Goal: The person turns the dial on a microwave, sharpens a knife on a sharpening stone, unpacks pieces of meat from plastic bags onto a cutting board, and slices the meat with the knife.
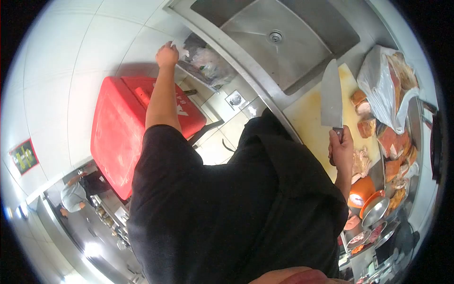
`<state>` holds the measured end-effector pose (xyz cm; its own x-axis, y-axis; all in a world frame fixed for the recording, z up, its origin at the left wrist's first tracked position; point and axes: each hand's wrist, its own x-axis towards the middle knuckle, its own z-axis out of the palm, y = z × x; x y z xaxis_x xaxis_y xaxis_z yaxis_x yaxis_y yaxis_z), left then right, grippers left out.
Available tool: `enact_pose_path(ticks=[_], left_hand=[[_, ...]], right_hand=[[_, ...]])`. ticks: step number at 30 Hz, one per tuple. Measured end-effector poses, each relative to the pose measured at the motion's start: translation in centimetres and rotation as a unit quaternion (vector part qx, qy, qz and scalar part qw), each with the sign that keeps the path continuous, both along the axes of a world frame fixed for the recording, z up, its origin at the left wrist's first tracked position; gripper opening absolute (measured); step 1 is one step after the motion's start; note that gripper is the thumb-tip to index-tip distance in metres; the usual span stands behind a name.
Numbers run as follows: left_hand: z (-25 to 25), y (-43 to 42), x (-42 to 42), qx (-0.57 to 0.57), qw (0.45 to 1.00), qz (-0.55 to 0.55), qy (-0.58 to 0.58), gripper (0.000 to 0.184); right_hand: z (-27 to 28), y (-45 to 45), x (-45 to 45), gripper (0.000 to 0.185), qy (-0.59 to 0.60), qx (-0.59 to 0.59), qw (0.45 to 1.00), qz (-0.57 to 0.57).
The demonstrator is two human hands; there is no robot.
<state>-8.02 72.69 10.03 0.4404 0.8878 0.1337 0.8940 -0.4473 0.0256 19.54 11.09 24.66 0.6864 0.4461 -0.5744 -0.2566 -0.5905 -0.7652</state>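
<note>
Knife (333, 97): handle inside right hand (343, 146), blade jutting past curled fingers

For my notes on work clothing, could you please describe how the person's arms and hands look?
Short, plain black sleeves leave both forearms bare. The left hand and right hand are ungloved, with no watch or bracelet showing.

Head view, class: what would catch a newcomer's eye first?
Probably the broad knife, held in the right grip over the pale cutting board beside the steel sink. Next, the big red box at left, partly behind the left arm; then meat pieces at right.
</note>
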Motion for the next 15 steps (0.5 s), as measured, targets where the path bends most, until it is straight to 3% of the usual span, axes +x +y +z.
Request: enact_pose_path(ticks=[4, 6, 7, 10, 11, 15], left_hand=[[-0.9, -0.9, 1.6, -0.005, 0.993, 0.029, -0.116, 0.042], [-2.3, -0.3, 2.2, 0.052, 0.984, -0.087, -0.146, 0.041], [-1.7, -1.5, 4.7, 0.051, 0.97, -0.085, -0.222, 0.039], [2.6, -8.0, 12.4, -0.037, 0.904, -0.145, -0.402, 0.031], [5.1, -11.7, 15.7, -0.052, 0.904, -0.159, -0.392, 0.027], [6.8, -21.4, 27.2, -0.118, 0.794, -0.392, -0.45, 0.026]], right_hand=[[0.4, -2.7, -1.2, 0.01, -0.003, -0.006, 0.999, -0.052], [-1.7, -5.0, -2.0, 0.011, -0.083, -0.012, 0.995, -0.047], [-1.9, -6.5, -2.0, 0.011, -0.132, -0.026, 0.989, -0.055], [0.3, -7.6, -2.5, 0.012, -0.062, -0.003, 0.989, -0.134], [0.1, -8.2, -2.6, 0.012, -0.059, 0.0, 0.988, -0.145], [1.4, -8.8, -3.2, 0.015, -0.003, 0.002, 0.976, -0.219]])
